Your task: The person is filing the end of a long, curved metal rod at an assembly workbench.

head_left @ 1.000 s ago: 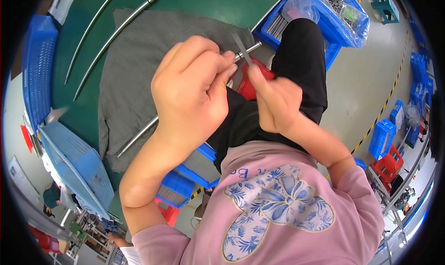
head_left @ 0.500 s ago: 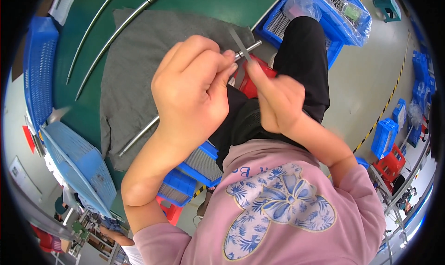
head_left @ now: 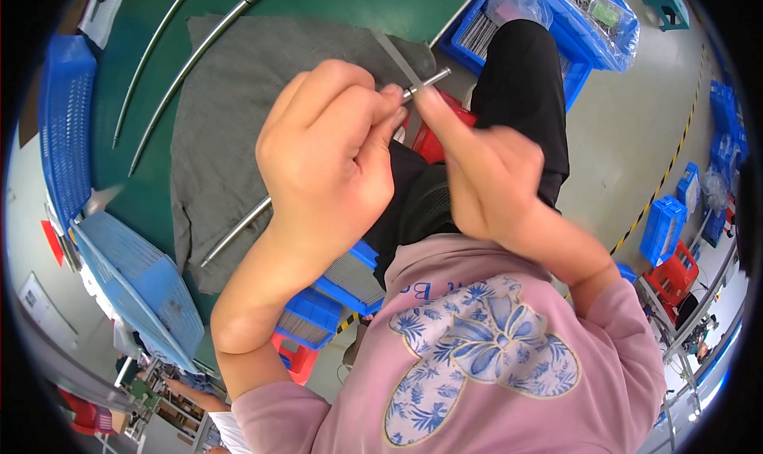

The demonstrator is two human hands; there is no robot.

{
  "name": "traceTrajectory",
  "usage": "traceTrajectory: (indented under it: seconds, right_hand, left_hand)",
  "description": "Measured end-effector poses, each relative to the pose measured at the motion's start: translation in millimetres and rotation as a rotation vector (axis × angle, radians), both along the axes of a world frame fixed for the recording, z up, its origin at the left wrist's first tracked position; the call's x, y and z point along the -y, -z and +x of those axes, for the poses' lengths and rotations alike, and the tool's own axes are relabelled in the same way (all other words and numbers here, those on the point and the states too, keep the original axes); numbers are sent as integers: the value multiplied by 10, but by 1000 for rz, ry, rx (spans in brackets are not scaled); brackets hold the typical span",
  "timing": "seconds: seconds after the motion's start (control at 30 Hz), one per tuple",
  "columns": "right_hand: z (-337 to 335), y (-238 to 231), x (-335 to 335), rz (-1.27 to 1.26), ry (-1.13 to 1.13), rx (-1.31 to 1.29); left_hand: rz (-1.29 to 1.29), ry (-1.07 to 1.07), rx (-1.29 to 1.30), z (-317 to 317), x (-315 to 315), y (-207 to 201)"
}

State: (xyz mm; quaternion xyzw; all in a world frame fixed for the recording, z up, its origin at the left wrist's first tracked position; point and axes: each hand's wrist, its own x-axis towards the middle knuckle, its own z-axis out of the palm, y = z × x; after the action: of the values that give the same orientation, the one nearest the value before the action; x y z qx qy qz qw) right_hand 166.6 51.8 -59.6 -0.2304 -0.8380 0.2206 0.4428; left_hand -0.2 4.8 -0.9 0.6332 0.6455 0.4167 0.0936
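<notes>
The left hand (head_left: 326,144) is curled tight, thumb and fingertip pinching a slim metal rod (head_left: 238,231) close to its upper tip, so that the short bare end juts out, probably to leave it steady and easy to reach. The right hand (head_left: 493,172) is narrow, its thumb laid along a flat grey strip (head_left: 397,60) that crosses the rod near that tip; how its other fingers grip is hidden. The rod's middle is lost behind the left hand; its lower end seems to rest on a dark grey cloth (head_left: 214,144), perhaps spread to spare the metal from scratches. Beyond, two more rods (head_left: 188,65) lie side by side on the green table (head_left: 334,5), apart from the hands. A blue bin (head_left: 579,79) stands beside the right knee, seemingly for easy reach.
</notes>
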Motion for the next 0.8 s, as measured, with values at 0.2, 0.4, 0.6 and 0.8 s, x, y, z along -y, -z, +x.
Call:
traceTrajectory:
  seconds: [0.2,0.4,0.6,0.8]
  right_hand:
    - [-74,-502,-139,-136,-88,364]
    - [44,-353,-50,-141,-68,291]
    - [171,-37,63,-28,-8,138]
    - [-8,192,142,44,58,11]
  left_hand:
    - [16,11,-39,-15,-5,11]
    - [30,21,-41,1,-34,14]
    - [8,18,-38,-23,-64,8]
    - [-5,31,-36,-27,-10,-13]
